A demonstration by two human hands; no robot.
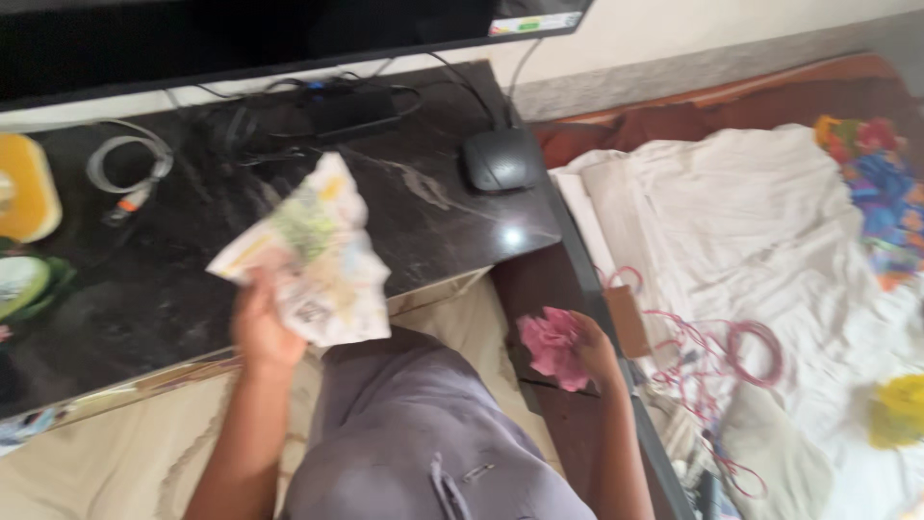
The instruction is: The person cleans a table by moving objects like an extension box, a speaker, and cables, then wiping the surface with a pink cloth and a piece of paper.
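Note:
My left hand holds a crumpled sheet of printed paper with pale green, yellow and white patches, raised over the front edge of the dark marble tabletop. My right hand grips a bunched pink cloth or flower-like tuft beside the table's dark side panel. Between the two arms my knee in grey trousers shows.
On the tabletop lie a black router-like box, a black adapter with cables, a coiled white cable and a yellow object. A dark screen stands behind. White sheets, pink wire, colourful fabric lie right.

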